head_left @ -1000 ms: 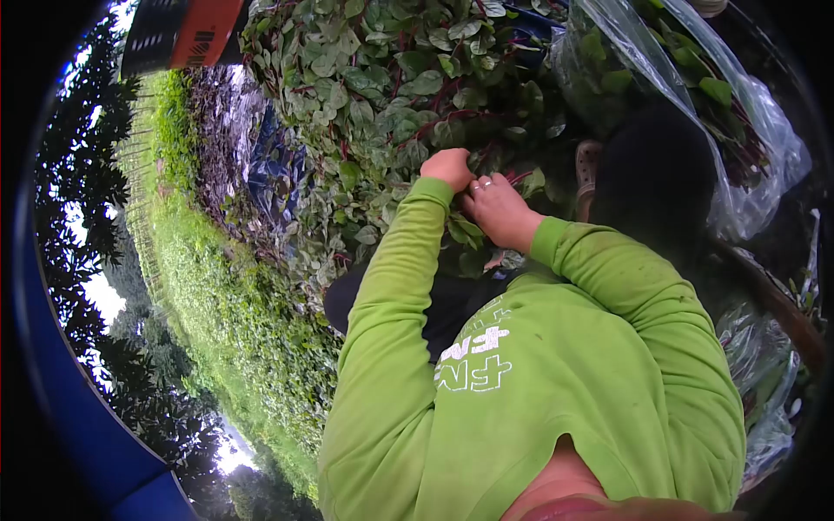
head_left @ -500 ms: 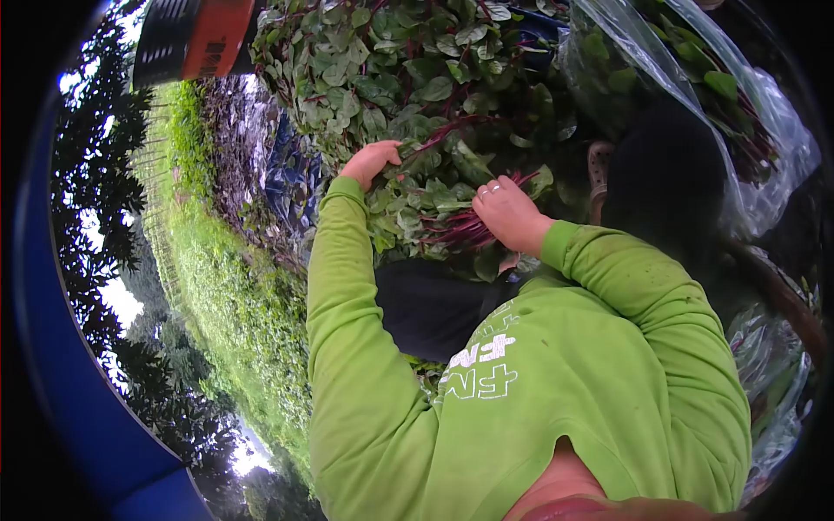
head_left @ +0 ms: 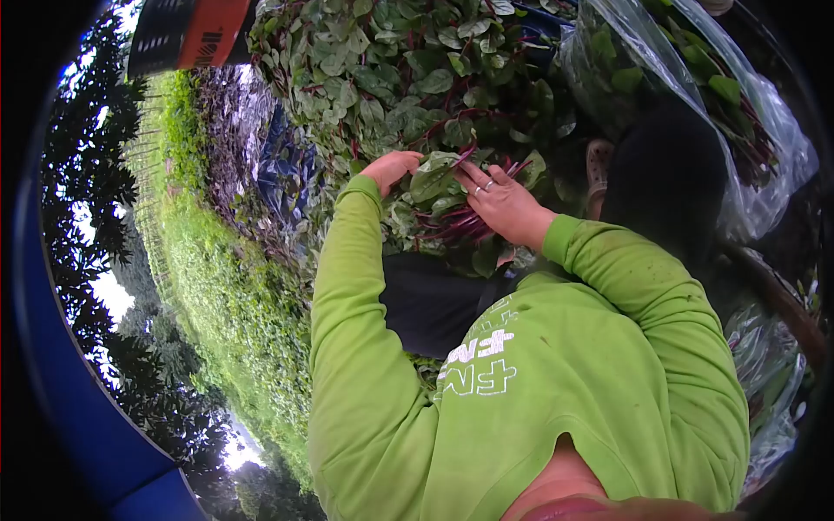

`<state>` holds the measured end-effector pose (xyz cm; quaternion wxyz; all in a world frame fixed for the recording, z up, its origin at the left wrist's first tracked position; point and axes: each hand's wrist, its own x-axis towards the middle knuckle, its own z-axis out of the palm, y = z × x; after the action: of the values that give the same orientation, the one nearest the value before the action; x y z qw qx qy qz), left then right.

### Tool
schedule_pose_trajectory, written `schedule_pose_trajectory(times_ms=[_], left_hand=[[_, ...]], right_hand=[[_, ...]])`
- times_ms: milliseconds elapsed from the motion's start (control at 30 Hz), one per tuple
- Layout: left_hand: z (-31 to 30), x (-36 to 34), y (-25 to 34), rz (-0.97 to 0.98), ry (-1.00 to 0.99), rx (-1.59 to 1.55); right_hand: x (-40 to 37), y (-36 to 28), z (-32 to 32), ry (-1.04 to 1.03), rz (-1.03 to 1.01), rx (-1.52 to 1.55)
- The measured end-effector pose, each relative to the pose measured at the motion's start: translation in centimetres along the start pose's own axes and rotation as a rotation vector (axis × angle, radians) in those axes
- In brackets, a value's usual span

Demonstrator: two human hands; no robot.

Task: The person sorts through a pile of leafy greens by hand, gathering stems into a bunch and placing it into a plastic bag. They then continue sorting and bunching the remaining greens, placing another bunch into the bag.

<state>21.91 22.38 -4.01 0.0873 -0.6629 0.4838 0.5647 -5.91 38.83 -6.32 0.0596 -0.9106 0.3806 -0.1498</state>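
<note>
red-stemmed bundle sits just above your dark-clad lap, partly under your right grip; close in, probably so both arms work bent. ringed fingers lie stretched, palm hidden, so can't tell if it's clamped. red stems poke out on its far side too. loose leaf spans the gap to your left grip, whose fingertips meet its edge; can't tell if they pinch. heap of greens lies right beyond, likely for short reach. clear bag with more leafy stems off to your right, past the clog.
</note>
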Motion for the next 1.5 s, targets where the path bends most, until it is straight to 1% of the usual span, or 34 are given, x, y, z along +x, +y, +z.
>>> schedule_pose_trajectory(times_ms=[33,133,200,233,267,367,400,433,500,600,667,767,800,833,900,967,1000,1100,1167,1200,1233,1267,1300,1367,1433,1467,1500], left_hand=[[0.0,0.8,-0.5,0.009,-0.007,0.05],[-1.8,4.9,-4.1,0.033,-0.238,0.072],[0.4,1.3,-1.6,0.034,-0.123,0.062],[1.2,-0.2,-0.5,0.034,-0.067,0.06],[-0.5,-0.6,-0.1,0.259,-0.197,0.401],[1.0,-1.6,1.1,0.207,-0.251,0.218],[0.9,-0.4,0.1,0.226,-0.213,0.249],[0.9,0.9,-1.0,0.243,-0.174,0.281],[1.1,1.9,-0.6,0.383,-0.12,0.769],[2.1,3.4,0.8,0.487,-0.297,0.868],[3.4,0.9,3.5,0.323,-0.208,0.758],[2.2,1.1,4.1,1.247,-0.023,1.3],[4.0,1.2,3.8,0.885,-0.094,0.985],[6.3,0.2,4.6,0.576,-0.057,0.62],[9.6,-1.3,6.5,0.333,-0.038,0.928],[13.5,-3.2,7.6,0.455,0.051,0.237],[15.1,-0.6,5.9,0.516,0.108,0.125],[17.8,-1.8,7.0,0.437,0.259,-0.353],[16.8,-2.2,7.0,0.426,0.568,-0.603],[14.0,-0.6,5.0,0.494,0.558,-0.857],[11.2,-1.1,3.9,0.508,0.762,-0.939],[7.7,-1.9,2.5,0.545,0.89,-1.498],[4.8,-4.0,0.9,0.522,0.971,-1.711],[-1.2,-8.4,-2.1,0.51,1.198,-2.105],[-1.1,-8.0,-3.6,0.624,1.011,-1.744],[0.1,-7.4,-3.5,0.662,0.823,-1.145],[1.3,-6.6,-3.4,0.782,0.74,-0.556]], right_hand=[[-0.1,0.0,0.7,0.008,-0.012,-0.009],[-0.3,-0.1,2.1,0.039,-0.041,-0.031],[-0.1,-0.2,2.2,0.072,-0.042,-0.036],[0.0,-0.2,1.5,0.036,-0.04,-0.033],[0.2,0.1,0.3,0.0,-0.034,-0.029],[0.3,0.1,-0.5,-0.055,-0.009,0.007],[0.4,0.1,-0.5,-0.064,-0.002,0.022],[0.3,0.0,-0.2,-0.02,0.014,0.008],[0.2,-0.2,0.5,0.068,0.049,-0.021],[0.6,-0.2,-0.8,-0.056,0.051,-0.034],[0.6,0.0,-0.9,-0.037,0.046,-0.029],[0.7,0.1,-0.6,-0.053,0.047,-0.038],[0.8,0.0,-0.4,-0.066,0.047,-0.042],[0.7,-0.1,0.1,-0.044,0.05,-0.086],[0.6,-0.3,1.2,0.002,0.045,-0.172],[0.8,-0.6,1.3,-0.117,0.072,-0.075],[0.8,-0.6,1.3,-0.179,0.089,-0.03],[0.7,-0.1,0.1,-0.18,0.072,-0.065],[0.8,-0.1,-1.2,-0.244,0.088,-0.008],[0.8,-0.3,-1.5,-0.274,0.096,0.024],[0.7,-0.6,-1.3,-0.194,0.087,-0.005],[0.3,-0.7,-1.0,-0.114,0.076,-0.038],[0.1,-0.6,-0.7,-0.033,0.068,-0.072],[0.2,-0.3,-0.5,0.022,0.055,-0.071],[0.7,-0.4,-0.3,0.051,0.038,-0.065],[0.8,-0.4,-0.2,0.046,0.032,-0.062],[0.9,-0.5,-0.2,0.038,0.027,-0.062]])
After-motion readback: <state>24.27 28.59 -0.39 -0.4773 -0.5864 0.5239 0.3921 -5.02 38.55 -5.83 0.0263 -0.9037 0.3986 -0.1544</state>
